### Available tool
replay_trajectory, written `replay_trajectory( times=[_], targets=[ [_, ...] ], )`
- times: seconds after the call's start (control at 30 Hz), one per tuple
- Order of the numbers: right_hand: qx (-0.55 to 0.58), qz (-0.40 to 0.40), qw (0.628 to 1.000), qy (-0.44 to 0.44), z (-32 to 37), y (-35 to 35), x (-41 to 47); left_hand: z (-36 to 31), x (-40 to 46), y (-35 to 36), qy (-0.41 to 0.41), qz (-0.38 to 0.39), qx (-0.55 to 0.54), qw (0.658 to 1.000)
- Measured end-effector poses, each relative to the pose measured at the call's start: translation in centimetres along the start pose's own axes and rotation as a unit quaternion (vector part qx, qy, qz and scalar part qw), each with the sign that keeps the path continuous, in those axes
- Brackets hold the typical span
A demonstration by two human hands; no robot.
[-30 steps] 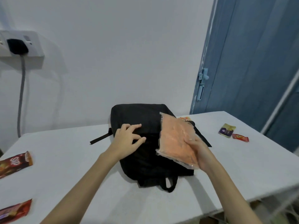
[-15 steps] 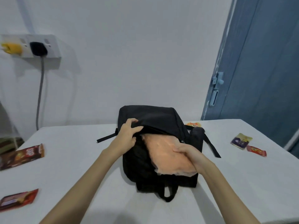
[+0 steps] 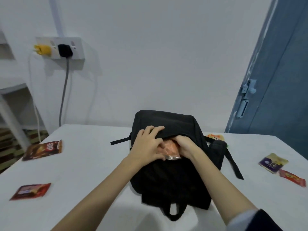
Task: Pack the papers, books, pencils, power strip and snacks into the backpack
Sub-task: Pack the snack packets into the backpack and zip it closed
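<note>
With our left hand point(image 3: 146, 145) curled on the flap of the backpack point(image 3: 175, 172) and our right hand point(image 3: 185, 145) gripping the orange snack bag point(image 3: 170, 148), half inside between them, we should lift the flap higher and push deep.

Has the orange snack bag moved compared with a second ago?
Yes. The orange bag lay on top of the backpack; now it is mostly inside the opening, with only its near end showing.
</note>
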State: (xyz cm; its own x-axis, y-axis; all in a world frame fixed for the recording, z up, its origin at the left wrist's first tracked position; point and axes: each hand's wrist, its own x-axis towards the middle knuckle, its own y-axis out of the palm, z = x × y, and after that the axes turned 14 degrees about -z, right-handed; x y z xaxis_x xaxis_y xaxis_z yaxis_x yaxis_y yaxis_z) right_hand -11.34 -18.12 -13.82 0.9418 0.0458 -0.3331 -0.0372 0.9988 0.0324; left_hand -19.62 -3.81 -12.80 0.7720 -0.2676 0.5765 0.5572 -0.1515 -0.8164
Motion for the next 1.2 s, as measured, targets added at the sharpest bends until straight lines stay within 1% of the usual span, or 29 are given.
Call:
replay_trajectory(
  times=[0.07,0.1,0.2,0.27,0.33,0.4,0.47,0.53,0.6,0.63,0.67,0.73,0.77,0.8,0.83,0.87,0.97,1.07,1.13,1.2],
  targets=[
    [-0.037,0.059,0.997,-0.016,0.0,-1.7,-0.3,-0.7,0.4,1.2,0.020,0.009,0.035,0.999],
    [-0.047,0.087,0.995,-0.019,-0.1,-2.7,-0.5,-0.9,0.5,1.9,0.028,-0.001,0.057,0.998],
    [-0.075,0.156,0.985,-0.012,0.0,-5.7,-1.3,-1.6,0.9,3.2,0.015,-0.050,0.077,0.996],
    [-0.100,0.157,0.982,-0.015,0.1,-7.2,-1.6,-1.6,1.2,3.7,-0.029,-0.078,0.087,0.993],
    [-0.102,0.152,0.983,-0.024,0.1,-8.9,-1.7,-2.1,1.8,4.5,-0.083,-0.099,0.096,0.987],
    [-0.086,0.140,0.986,-0.040,0.2,-10.9,-2.2,-2.8,2.4,5.2,-0.104,-0.109,0.121,0.981],
    [-0.053,0.083,0.993,-0.066,0.0,-13.3,-2.5,-3.3,3.0,5.9,-0.096,-0.108,0.141,0.979],
    [-0.049,-0.029,0.995,-0.080,-0.4,-16.3,-2.0,-3.6,3.7,6.6,-0.096,-0.105,0.160,0.977],
    [-0.089,-0.153,0.980,-0.089,-1.6,-19.6,-1.0,-4.3,4.3,7.2,-0.112,-0.105,0.182,0.971],
    [-0.128,-0.215,0.963,-0.100,-2.3,-21.0,-0.5,-4.5,4.5,7.4,-0.120,-0.105,0.194,0.968],
    [-0.182,-0.276,0.937,-0.117,-3.1,-22.9,-0.2,-5.2,4.7,7.7,-0.126,-0.101,0.202,0.966],
    [-0.310,-0.361,0.867,-0.146,-4.6,-26.1,0.5,-5.6,4.6,8.1,-0.136,-0.094,0.216,0.962],
    [-0.370,-0.386,0.833,-0.141,-5.4,-27.6,0.6,-5.7,4.5,8.3,-0.139,-0.093,0.217,0.962],
    [-0.418,-0.404,0.804,-0.122,-6.0,-29.2,0.7,-5.8,4.4,8.6,-0.141,-0.093,0.212,0.962],
    [-0.450,-0.414,0.785,-0.101,-6.5,-30.3,0.8,-5.8,4.3,8.7,-0.144,-0.091,0.201,0.965],
    [-0.468,-0.419,0.774,-0.082,-6.8,-31.5,0.7,-6.1,4.4,8.9,-0.146,-0.090,0.184,0.968],
    [-0.480,-0.410,0.775,-0.044,-7.6,-33.1,0.9,-6.7,4.6,9.2,-0.160,-0.090,0.152,0.971],
    [-0.472,-0.419,0.774,-0.047,-8.4,-33.8,1.4,-7.2,4.8,9.6,-0.181,-0.100,0.159,0.965],
    [-0.478,-0.441,0.757,-0.066,-8.7,-34.3,1.8,-7.3,4.8,9.6,-0.187,-0.098,0.167,0.963],
    [-0.508,-0.456,0.726,-0.079,-8.9,-34.5,2.2,-6.9,4.7,9.2,-0.172,-0.105,0.167,0.965]
  ],
)
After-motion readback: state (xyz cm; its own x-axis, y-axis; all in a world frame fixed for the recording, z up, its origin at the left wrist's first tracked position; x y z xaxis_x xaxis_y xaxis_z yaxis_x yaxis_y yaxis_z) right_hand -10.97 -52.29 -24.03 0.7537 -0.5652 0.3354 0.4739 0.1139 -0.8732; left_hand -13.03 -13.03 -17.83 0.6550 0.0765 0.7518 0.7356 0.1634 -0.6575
